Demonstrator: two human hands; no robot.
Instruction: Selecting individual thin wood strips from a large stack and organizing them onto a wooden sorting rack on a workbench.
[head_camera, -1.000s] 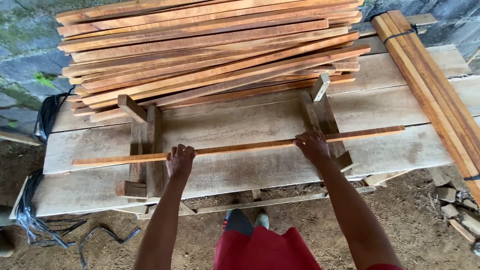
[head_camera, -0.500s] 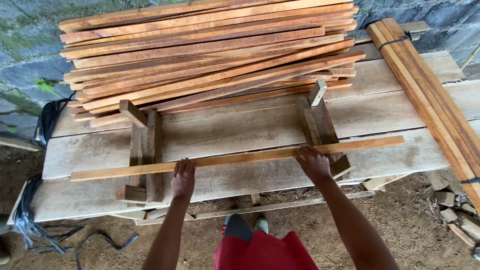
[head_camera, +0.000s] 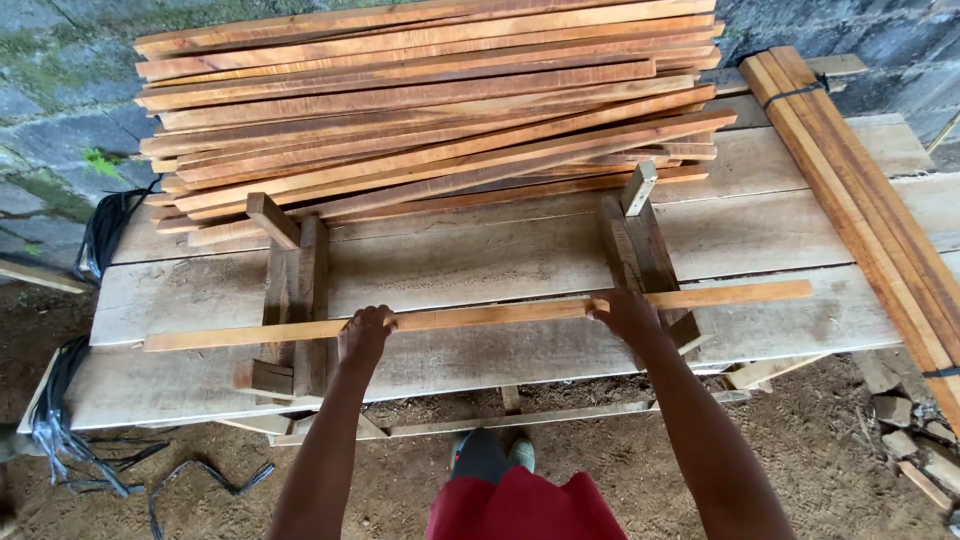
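Both hands, the left hand (head_camera: 364, 335) and the right hand (head_camera: 625, 312), are gripping one long slat (head_camera: 480, 315) lying across the table (head_camera: 480, 260) (orange stack (head_camera: 430, 100) behind), arms stretching forward.

Slat (head_camera: 480, 315): orange sawn wood, matt. Stack (head_camera: 430, 90) at 12 o'clock: same wood. Bench planks (head_camera: 480, 250): pale, rough, weathered. Straps (head_camera: 100, 230) at 9 o'clock: black, probably plastic, slightly glossy.

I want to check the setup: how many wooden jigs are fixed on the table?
2. The left jig stands beside the left hand; the right jig is by the right hand. Both hands grip one slat lying across them.
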